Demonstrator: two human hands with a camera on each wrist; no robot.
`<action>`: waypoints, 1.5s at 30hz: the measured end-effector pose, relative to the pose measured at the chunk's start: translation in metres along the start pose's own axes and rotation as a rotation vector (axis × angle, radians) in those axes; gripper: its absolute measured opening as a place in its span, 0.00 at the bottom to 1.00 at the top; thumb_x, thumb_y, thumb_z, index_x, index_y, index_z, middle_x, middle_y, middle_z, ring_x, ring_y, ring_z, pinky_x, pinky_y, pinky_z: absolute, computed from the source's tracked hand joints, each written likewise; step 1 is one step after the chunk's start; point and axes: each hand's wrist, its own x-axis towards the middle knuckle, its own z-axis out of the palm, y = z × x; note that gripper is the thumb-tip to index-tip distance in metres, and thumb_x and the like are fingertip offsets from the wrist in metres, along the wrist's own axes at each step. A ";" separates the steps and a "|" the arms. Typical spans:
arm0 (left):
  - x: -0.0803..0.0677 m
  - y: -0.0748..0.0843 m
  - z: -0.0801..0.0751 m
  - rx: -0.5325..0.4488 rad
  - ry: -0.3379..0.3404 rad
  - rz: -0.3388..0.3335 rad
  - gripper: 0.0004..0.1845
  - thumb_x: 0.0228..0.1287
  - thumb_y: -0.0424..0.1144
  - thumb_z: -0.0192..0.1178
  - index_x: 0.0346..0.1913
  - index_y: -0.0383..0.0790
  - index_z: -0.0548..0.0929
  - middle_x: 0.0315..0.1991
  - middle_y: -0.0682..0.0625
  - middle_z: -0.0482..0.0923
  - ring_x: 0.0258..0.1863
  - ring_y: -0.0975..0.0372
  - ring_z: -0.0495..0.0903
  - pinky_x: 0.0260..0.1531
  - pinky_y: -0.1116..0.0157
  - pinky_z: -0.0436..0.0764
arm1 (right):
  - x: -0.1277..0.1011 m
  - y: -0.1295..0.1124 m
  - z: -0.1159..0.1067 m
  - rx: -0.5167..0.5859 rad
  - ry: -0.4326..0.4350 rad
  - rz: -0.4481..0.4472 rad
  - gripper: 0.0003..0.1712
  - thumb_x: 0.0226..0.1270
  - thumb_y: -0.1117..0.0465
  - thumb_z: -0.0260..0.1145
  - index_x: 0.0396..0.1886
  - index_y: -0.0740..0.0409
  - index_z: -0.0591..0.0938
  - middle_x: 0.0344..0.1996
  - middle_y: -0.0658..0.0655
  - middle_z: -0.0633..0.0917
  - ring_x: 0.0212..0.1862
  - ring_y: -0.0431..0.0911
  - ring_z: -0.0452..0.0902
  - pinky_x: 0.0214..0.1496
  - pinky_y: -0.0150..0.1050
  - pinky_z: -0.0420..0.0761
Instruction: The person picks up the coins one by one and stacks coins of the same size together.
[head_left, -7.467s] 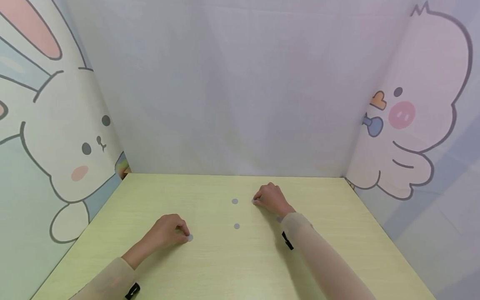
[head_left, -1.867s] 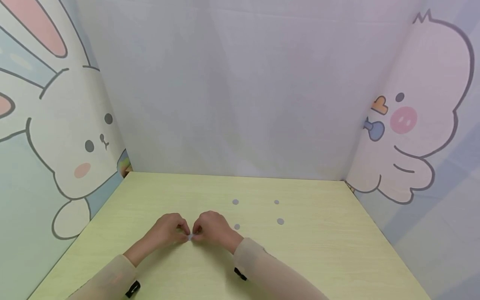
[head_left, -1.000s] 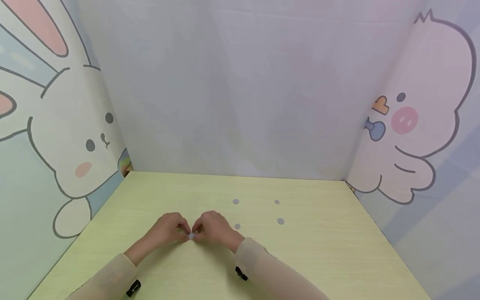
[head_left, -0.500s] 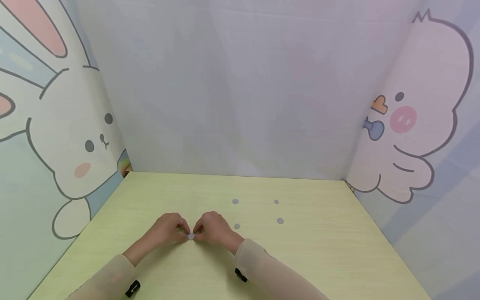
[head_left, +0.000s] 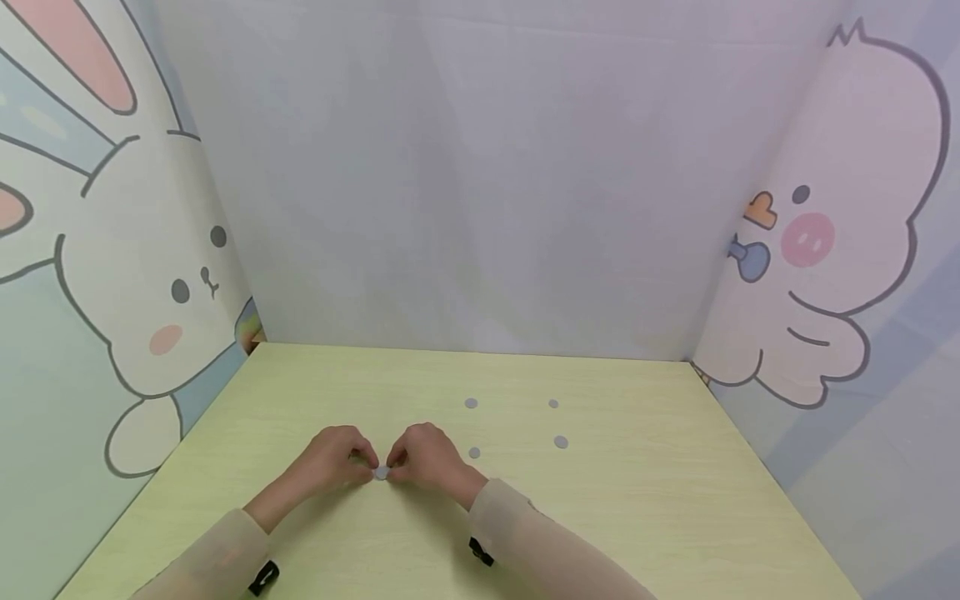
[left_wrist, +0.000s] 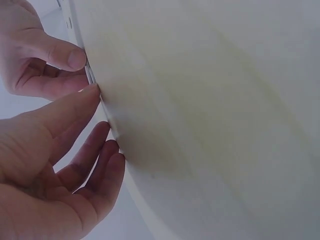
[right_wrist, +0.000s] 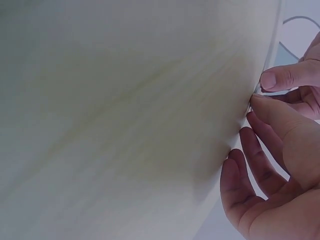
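Observation:
A small silver-grey coin (head_left: 382,472) lies nearly flat between my two hands on the left half of the pale wooden table (head_left: 637,517). From the left, the thumb and forefinger of my left hand (head_left: 330,457) pinch its edge. My right hand (head_left: 427,455) pinches the opposite edge, fingertips very near the left ones. The wrist views show the coin edge-on, as a thin silver line, with both thumbs at it. The other fingers of my left hand (left_wrist: 65,165) bend, tips at the tabletop. My right hand (right_wrist: 280,150) shows the same posture. Fingertips hide part of the coin's rim.
Several loose coins lie farther right: one coin (head_left: 471,402) at the back, one nearer coin (head_left: 474,452) beside my right hand, a small coin (head_left: 553,403) and a larger coin (head_left: 561,442). A pale cloth backdrop (head_left: 480,183) stands behind the table.
My right hand has come from the back middle over to the left hand, and the coin it held there no longer lies at that spot. Lately the hands have only shifted slightly.

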 end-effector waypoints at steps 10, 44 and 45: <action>-0.001 -0.001 0.001 0.002 0.000 0.013 0.08 0.55 0.31 0.81 0.29 0.48 0.92 0.31 0.60 0.85 0.37 0.60 0.81 0.40 0.59 0.79 | 0.001 -0.001 0.003 -0.014 -0.001 -0.002 0.03 0.63 0.56 0.82 0.34 0.48 0.96 0.30 0.39 0.91 0.32 0.30 0.73 0.39 0.25 0.74; 0.001 0.000 0.000 0.023 -0.015 0.020 0.08 0.56 0.34 0.81 0.31 0.50 0.92 0.33 0.60 0.84 0.37 0.62 0.80 0.41 0.59 0.79 | 0.002 0.000 0.004 -0.038 0.010 -0.006 0.03 0.64 0.55 0.82 0.34 0.47 0.95 0.28 0.39 0.89 0.32 0.30 0.73 0.37 0.25 0.73; 0.001 0.000 0.000 0.024 -0.015 0.021 0.08 0.56 0.34 0.81 0.31 0.50 0.92 0.33 0.61 0.84 0.37 0.62 0.80 0.41 0.59 0.79 | 0.003 0.000 0.004 -0.036 0.010 -0.006 0.03 0.64 0.55 0.82 0.34 0.47 0.95 0.28 0.39 0.89 0.32 0.30 0.73 0.37 0.25 0.73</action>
